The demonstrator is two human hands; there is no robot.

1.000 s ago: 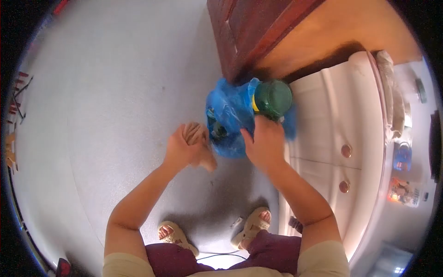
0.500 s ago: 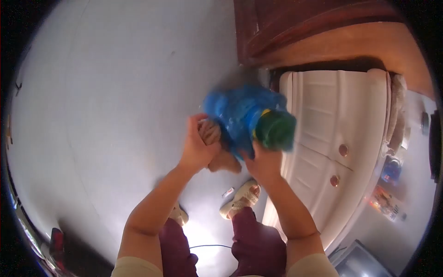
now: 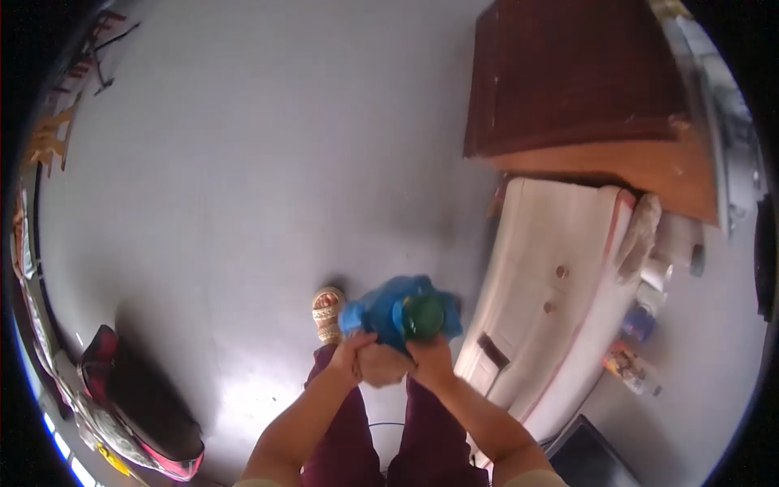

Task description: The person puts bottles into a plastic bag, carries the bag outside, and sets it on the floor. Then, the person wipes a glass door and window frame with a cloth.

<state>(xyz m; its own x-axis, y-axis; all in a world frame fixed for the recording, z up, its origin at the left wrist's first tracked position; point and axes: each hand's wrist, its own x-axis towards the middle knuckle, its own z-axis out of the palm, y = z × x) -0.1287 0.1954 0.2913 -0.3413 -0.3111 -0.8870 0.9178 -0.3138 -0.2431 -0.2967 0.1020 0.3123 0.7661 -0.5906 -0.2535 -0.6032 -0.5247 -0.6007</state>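
Note:
Close to my body, my right hand (image 3: 432,360) is closed on a blue plastic bag (image 3: 388,307), just below a green round container (image 3: 423,315) that sticks out of it. My left hand (image 3: 350,357) grips a tan cloth-like item (image 3: 381,364) at the bag's lower left side. The tan item hangs between both hands, under the bag. What else the bag holds is hidden by the blue plastic.
A white cabinet (image 3: 527,276) with round knobs stands on the right, with bottles and packets on its far side. Behind it is a dark red wooden piece of furniture (image 3: 568,77). A black and red bag (image 3: 146,406) lies at lower left. A sandal (image 3: 328,312) shows on the grey floor.
The blue bag, green container and tan item have come down and nearer to my body with both hands. The view has shifted, with the black and red bag now showing more at the left.

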